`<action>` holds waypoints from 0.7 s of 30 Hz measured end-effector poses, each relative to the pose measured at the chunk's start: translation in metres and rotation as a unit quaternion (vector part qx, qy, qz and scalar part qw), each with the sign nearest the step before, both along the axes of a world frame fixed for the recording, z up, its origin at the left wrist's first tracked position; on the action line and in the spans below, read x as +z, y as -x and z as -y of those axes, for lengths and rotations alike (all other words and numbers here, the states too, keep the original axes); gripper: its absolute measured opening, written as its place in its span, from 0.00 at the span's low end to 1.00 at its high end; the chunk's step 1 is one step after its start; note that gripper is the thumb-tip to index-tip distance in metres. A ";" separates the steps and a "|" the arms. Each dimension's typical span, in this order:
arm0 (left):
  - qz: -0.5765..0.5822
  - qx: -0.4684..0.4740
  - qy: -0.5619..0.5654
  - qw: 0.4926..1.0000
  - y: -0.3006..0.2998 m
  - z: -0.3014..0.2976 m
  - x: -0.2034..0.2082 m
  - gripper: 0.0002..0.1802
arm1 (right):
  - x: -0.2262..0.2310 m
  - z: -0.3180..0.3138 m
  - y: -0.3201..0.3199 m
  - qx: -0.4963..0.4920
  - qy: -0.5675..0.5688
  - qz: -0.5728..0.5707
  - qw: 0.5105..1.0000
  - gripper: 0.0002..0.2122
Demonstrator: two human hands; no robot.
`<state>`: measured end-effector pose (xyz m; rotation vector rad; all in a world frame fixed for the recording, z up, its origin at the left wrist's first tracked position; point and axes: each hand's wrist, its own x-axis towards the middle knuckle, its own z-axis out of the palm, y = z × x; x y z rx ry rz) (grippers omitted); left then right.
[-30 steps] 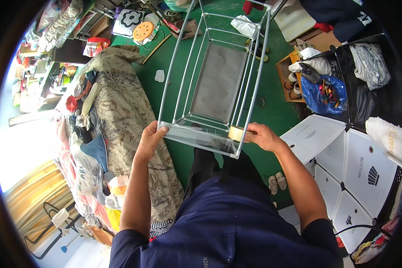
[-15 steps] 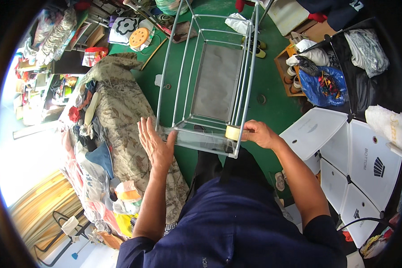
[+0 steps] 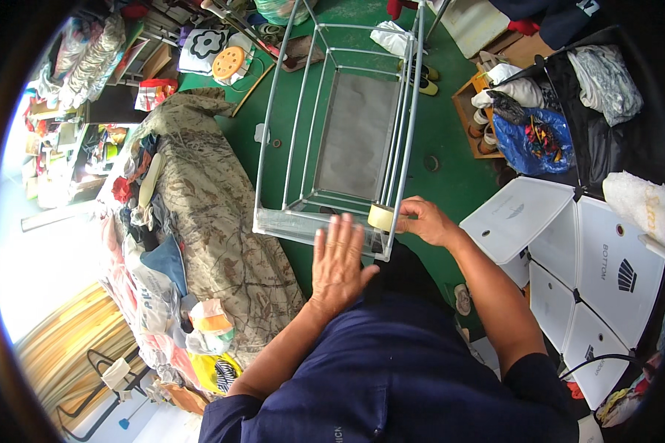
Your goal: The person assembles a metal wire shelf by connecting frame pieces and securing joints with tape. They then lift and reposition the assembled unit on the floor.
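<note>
A tall rack frame of pale grey tubes (image 3: 383,256) stands in front of me, with a grey mesh panel (image 3: 356,133) lower down inside it. A wide strip of clear tape (image 3: 292,223) stretches across its near end. My left hand (image 3: 338,273) lies flat with fingers extended over the strip's near edge, right of the middle, and holds nothing. At the near right corner, my right hand (image 3: 425,221) grips a yellowish tape roll (image 3: 381,217) from its right side, beside the corner tube. Some of the right fingers are hidden behind the tube and roll.
Left of me lies a camouflage cloth (image 3: 207,184) beside heaped clothes. White panels (image 3: 547,236) stand at the right, near a wooden shoe box (image 3: 467,111) and a blue bag (image 3: 532,140). A dark tape roll (image 3: 431,163) lies on the green floor.
My left hand has moved right along the clear strip, from the frame's near left corner to near the tape roll. The right hand stays at the right corner with the roll.
</note>
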<state>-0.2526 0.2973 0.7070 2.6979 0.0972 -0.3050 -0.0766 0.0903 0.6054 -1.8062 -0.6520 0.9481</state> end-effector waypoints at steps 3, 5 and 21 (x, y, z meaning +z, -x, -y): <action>0.023 -0.102 0.014 0.994 -0.001 0.009 -0.007 0.54 | 0.005 -0.001 -0.004 0.008 0.031 -0.050 0.998 0.24; 0.030 -0.145 0.015 0.989 -0.005 0.012 -0.008 0.52 | 0.007 -0.001 -0.004 -0.003 0.028 -0.084 0.996 0.24; 0.243 0.325 0.243 0.881 -0.066 -0.184 0.004 0.15 | 0.000 -0.003 -0.022 0.022 -0.004 -0.183 0.983 0.20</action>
